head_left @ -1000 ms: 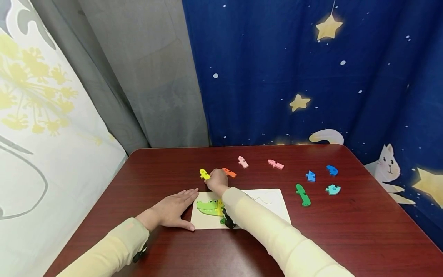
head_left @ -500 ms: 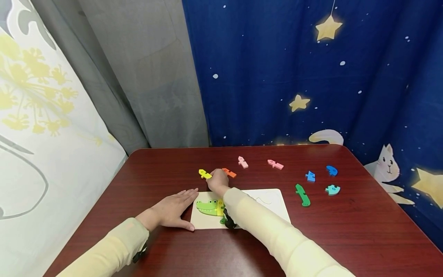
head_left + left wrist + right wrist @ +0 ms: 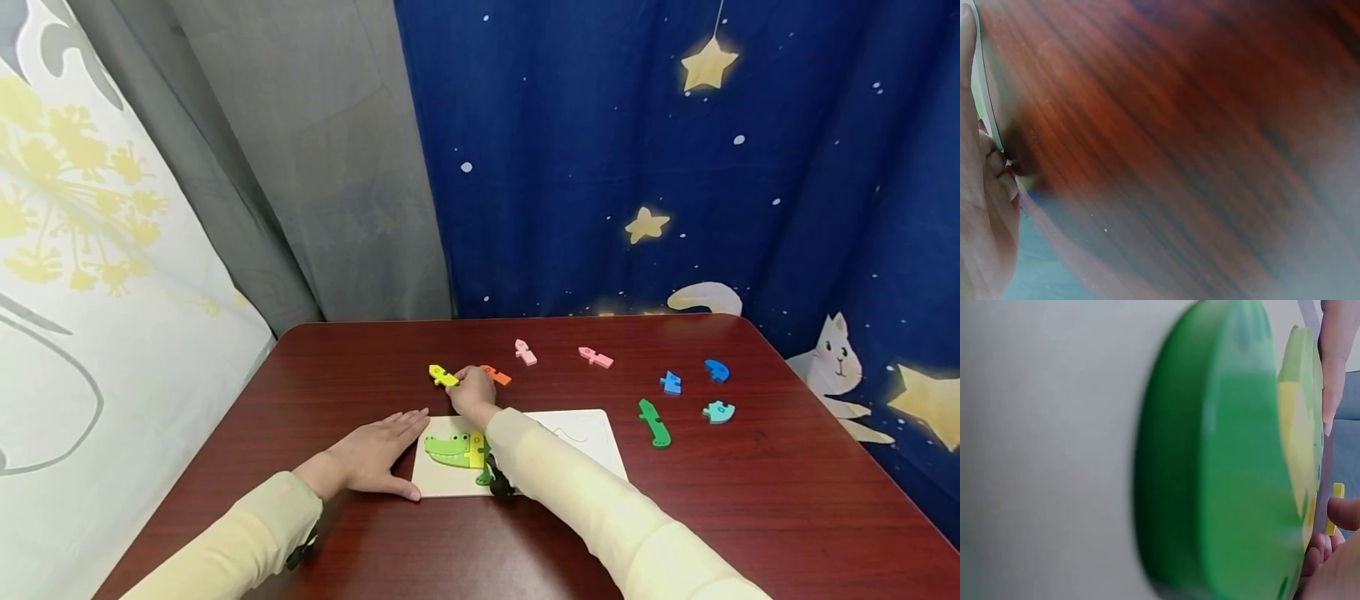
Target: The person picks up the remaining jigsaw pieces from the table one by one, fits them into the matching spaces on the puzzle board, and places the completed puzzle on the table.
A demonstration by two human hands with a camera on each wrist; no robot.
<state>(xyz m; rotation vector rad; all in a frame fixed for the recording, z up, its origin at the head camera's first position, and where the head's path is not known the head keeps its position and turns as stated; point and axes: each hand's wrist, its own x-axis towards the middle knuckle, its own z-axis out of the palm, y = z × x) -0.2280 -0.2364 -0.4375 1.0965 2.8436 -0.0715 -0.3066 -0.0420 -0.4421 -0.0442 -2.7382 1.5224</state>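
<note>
My right hand [image 3: 474,392] reaches over the white puzzle board [image 3: 592,433] and pinches a yellow puzzle piece [image 3: 441,376] just beyond its far edge. In the right wrist view the thumb lies against this yellow piece [image 3: 1336,509]. Right beside the fingers is an orange piece [image 3: 497,376], partly covered by the hand. My left hand [image 3: 378,452] rests with straight fingers along the board's left edge, the thumb at its near corner. On the board lie a light green crocodile head [image 3: 447,452], a yellow section [image 3: 477,450] and a green leg [image 3: 483,477]; the right sleeve hides the board's middle.
Two pink pieces, one left [image 3: 526,352] and one right [image 3: 595,357], lie toward the table's back. Farther right are a green piece [image 3: 656,423], a light blue piece [image 3: 671,383], a dark blue piece [image 3: 717,370] and a turquoise piece [image 3: 718,412]. Curtains hang behind the table.
The yellow piece in my right hand has turned slightly and shifted a little, with its free end now farther left. My left hand has stayed in place on the board's edge.
</note>
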